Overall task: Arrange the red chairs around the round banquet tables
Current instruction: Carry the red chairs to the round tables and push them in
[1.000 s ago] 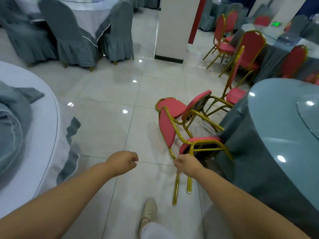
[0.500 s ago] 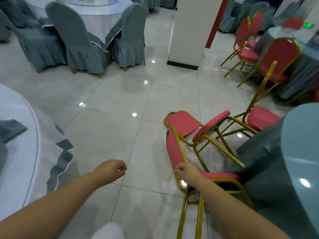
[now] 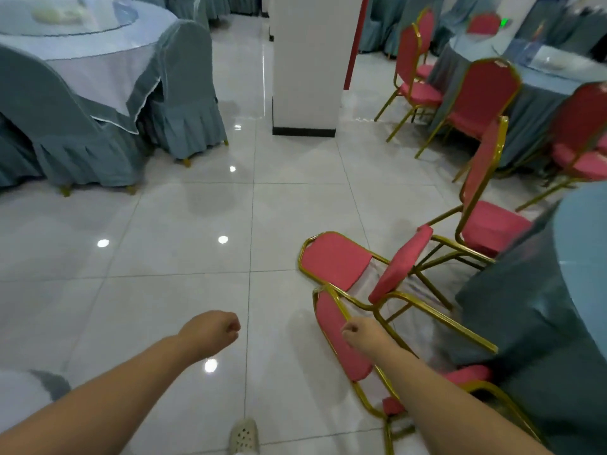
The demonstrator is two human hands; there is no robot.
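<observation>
Gripping the gold frame of a tipped red chair point(image 3: 341, 339) beside the tabletop point(image 3: 584, 257), the right hand point(image 3: 364, 334) holds on; the left hand point(image 3: 213, 333) hangs fisted, holding nothing, over the floor point(image 3: 164, 257).

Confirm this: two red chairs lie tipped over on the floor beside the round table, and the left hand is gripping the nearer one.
Wrong hand. In the head view the right hand is at the nearer tipped chair; the left hand is a fist over bare floor, holding nothing.

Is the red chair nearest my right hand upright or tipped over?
Tipped. The nearest red chair leans with its backrest low toward the floor and its gold legs angled back; the right hand is at its frame.
</observation>
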